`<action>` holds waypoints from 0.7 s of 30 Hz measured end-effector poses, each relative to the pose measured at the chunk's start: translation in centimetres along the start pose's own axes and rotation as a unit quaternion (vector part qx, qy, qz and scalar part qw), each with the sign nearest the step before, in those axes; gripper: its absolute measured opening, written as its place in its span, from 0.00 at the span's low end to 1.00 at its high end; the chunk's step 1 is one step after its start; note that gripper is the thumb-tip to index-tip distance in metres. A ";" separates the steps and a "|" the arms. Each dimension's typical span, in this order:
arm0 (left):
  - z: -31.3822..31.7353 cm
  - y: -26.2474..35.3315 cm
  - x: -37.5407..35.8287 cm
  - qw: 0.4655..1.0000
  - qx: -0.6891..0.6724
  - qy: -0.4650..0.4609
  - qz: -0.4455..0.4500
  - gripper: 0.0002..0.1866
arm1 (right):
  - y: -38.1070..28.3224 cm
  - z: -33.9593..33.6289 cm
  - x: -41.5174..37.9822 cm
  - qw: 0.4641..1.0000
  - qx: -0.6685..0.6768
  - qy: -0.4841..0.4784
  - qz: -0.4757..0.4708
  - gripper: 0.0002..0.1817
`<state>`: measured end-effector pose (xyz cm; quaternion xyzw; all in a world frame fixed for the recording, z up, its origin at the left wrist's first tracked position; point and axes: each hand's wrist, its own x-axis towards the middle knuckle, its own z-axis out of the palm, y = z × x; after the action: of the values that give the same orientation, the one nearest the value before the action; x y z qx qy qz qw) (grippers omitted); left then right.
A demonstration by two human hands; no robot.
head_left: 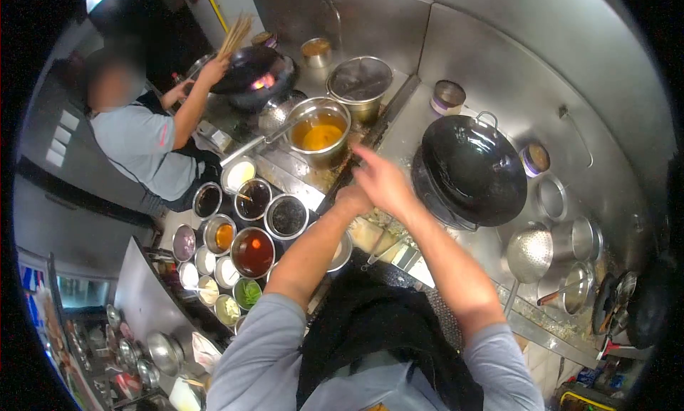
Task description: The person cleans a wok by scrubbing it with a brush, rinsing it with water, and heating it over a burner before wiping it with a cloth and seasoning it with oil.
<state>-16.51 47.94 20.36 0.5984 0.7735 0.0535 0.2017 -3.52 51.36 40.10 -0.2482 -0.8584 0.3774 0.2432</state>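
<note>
My left hand and my right hand are close together over the counter edge, between the oil pot and the wok. The right hand overlaps the left, with a finger stretched toward the pot and nothing visible in its grip. The left hand's fingers are mostly hidden and blurred. Beyond my fingertips stands a steel pot of yellow oil with a long-handled ladle across its rim. To the right of my hands a black wok sits tilted on its burner, its inside shiny.
A co-worker at the left holds a bamboo brush over another wok with flame showing. Several seasoning containers crowd the left side. A perforated skimmer and steel pots stand at the right.
</note>
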 end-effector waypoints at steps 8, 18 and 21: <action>-4.0 3.7 -2.7 0.992 0.000 -0.067 -0.106 0.20 | -13.3 0.2 15.4 0.981 -0.145 -0.062 -0.111 0.33; -4.4 2.5 -3.1 0.985 0.019 -0.143 -0.095 0.21 | 9.1 5.5 -13.2 0.985 -0.026 -0.014 0.170 0.14; -3.4 1.4 -2.9 0.988 -0.016 -0.098 -0.117 0.20 | 16.7 4.9 -28.0 0.957 -0.110 -0.020 0.269 0.14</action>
<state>-15.96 46.13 24.58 0.5029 0.8138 -0.0165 0.2908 18.79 41.59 17.89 -0.4878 -0.8006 0.3370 0.0870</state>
